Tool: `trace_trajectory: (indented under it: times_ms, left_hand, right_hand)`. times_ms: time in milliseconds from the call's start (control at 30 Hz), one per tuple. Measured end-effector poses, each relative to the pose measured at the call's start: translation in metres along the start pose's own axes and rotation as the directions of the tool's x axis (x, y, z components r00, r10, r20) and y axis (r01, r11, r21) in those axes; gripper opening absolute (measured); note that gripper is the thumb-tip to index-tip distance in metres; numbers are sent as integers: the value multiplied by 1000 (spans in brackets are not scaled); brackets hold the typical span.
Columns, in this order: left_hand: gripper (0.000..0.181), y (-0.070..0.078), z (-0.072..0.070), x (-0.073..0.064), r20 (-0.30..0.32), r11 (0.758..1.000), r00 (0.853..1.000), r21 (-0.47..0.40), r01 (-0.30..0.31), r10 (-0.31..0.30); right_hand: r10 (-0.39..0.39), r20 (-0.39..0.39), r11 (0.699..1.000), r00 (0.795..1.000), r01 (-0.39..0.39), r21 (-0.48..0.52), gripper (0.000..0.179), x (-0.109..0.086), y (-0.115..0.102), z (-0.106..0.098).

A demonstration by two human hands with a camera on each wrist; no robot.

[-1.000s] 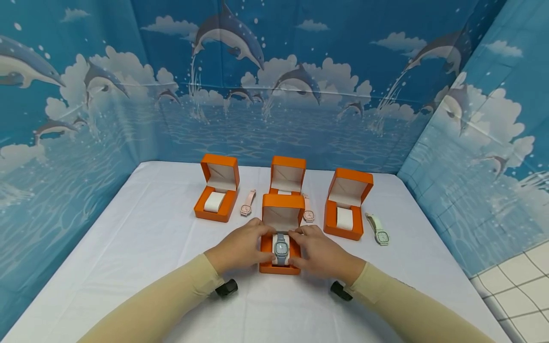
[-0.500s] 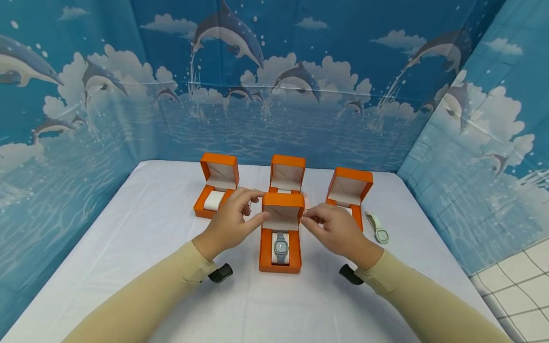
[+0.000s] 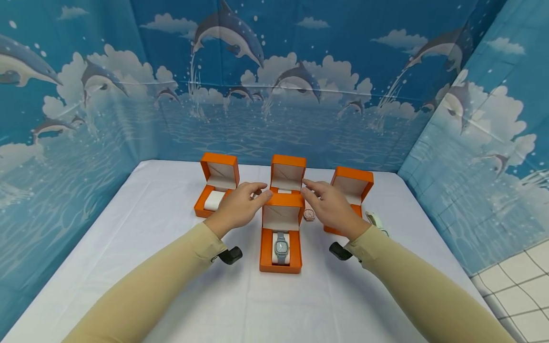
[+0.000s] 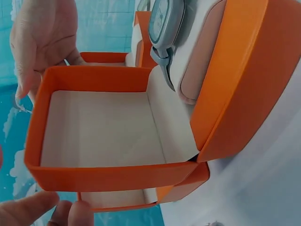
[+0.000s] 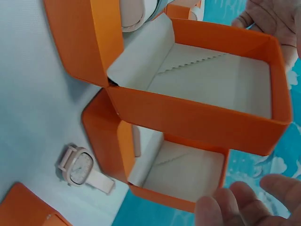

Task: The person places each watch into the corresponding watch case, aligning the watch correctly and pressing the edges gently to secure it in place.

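In the head view an orange watch box (image 3: 280,267) stands nearest, its lid (image 3: 283,199) raised. Inside, a grey-blue watch (image 3: 281,247) is wrapped around a white cushion (image 3: 275,257). My left hand (image 3: 238,206) hovers by the lid's left top corner, its fingers (image 4: 28,207) loosely bent beside the lid in the left wrist view. On the other side my right hand (image 3: 332,205) is near the right top corner, fingers (image 5: 249,202) spread and relaxed. Neither hand holds anything; whether the left thumb touches the lid cannot be told.
Behind stand three more raised-lid boxes: a left box (image 3: 210,211), a middle box (image 3: 288,160) and a right box (image 3: 352,174). A pink watch (image 3: 309,214) and a pale green watch (image 3: 374,220) lie on the white cloth (image 3: 171,190). A dolphin-print curtain (image 3: 274,124) hangs behind.
Both hands have left the watch in the front box and moved up and away to its lid's top corners. The right fingers have straightened. The box and watch stay in place.
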State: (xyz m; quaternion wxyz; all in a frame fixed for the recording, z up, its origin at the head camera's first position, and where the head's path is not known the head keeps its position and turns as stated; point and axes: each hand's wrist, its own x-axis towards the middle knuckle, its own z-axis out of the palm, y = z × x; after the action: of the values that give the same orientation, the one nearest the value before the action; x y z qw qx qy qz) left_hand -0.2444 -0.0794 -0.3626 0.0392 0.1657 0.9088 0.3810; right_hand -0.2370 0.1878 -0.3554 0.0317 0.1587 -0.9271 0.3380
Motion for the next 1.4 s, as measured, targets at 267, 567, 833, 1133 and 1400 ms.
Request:
trace_trajectory:
  times_ms: [267, 567, 833, 1133, 1400]
  left_hand:
    - [56, -6, 6, 7, 48, 1000, 999, 3, -17, 17]
    - [59, -8, 9, 6, 58, 1000, 998, -30, -2, 4]
    - [60, -7, 9, 3, 47, 999, 999, -36, 20, -19]
    - [60, -10, 11, 2, 47, 999, 999, -41, 13, -11]
    - [64, -12, 11, -2, 54, 998, 998, -65, 21, -17]
  right_hand:
    - [86, 102, 996, 991, -88, 17, 50, 3, 3, 5]
    - [61, 109, 997, 992, -65, 31, 50, -1, 7, 8]
    - [41, 113, 996, 993, -50, 72, 51, 0, 10, 10]
    - [44, 133, 995, 990, -56, 88, 55, -2, 10, 11]
    - [74, 155, 993, 985, -87, 80, 57, -4, 10, 13]
